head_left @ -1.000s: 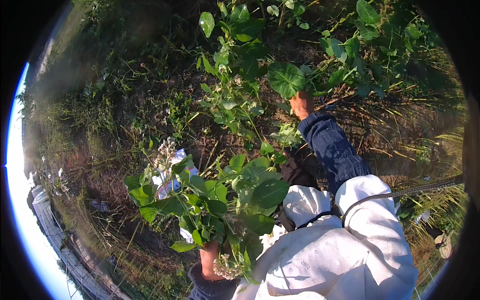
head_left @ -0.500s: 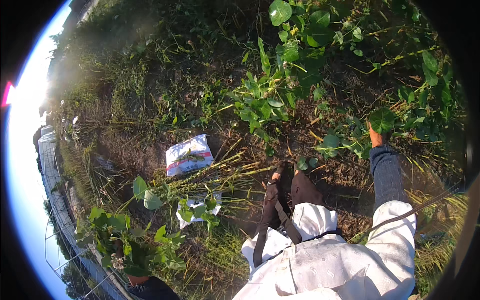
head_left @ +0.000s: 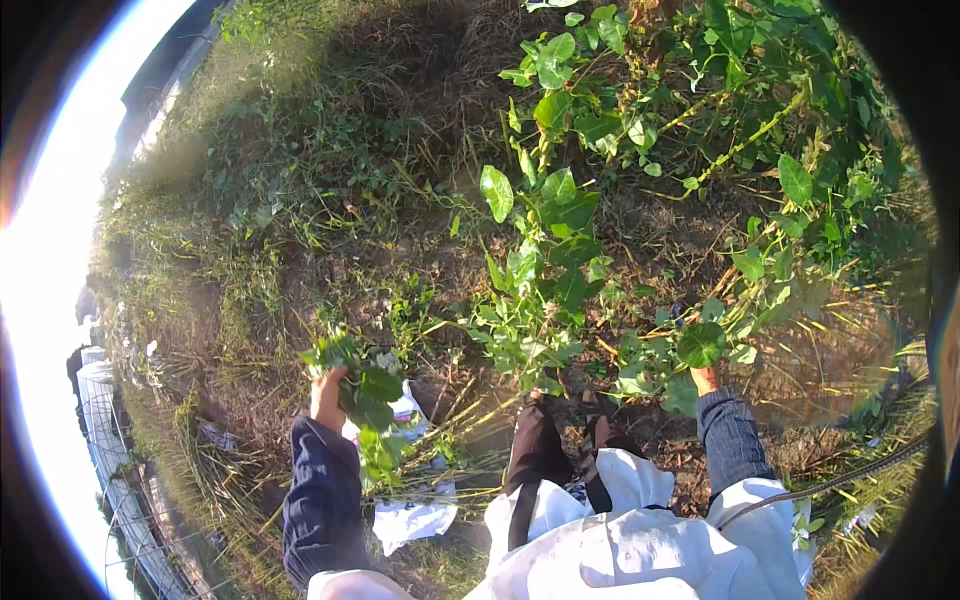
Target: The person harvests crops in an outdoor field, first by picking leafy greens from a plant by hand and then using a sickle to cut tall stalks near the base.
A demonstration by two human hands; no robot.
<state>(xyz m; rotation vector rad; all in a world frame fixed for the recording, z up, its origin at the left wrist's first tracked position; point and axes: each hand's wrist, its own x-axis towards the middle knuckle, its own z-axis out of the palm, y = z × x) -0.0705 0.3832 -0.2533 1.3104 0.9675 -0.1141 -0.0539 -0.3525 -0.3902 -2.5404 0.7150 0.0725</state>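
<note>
My left hand is closed round a bunch of leafy green stems, held above a white plastic bag. At the right, my right hand is mostly covered by a round green leaf. It appears closed on a leafy green vine that runs up and to the right; the fingers themselves are largely hidden. Between my hands, in front of my feet, stands an upright leafy green plant.
White bags lie on the ground left of my legs, with cut stalks beside and across them. More broad-leaved vines spread at the far right. Dry grass and weeds cover the left, and a pale covered structure curves along the left rim.
My left hand has come up and right from the lower left with its bunch of stems. My right hand is lower and further left, and the vine has shifted with it.
</note>
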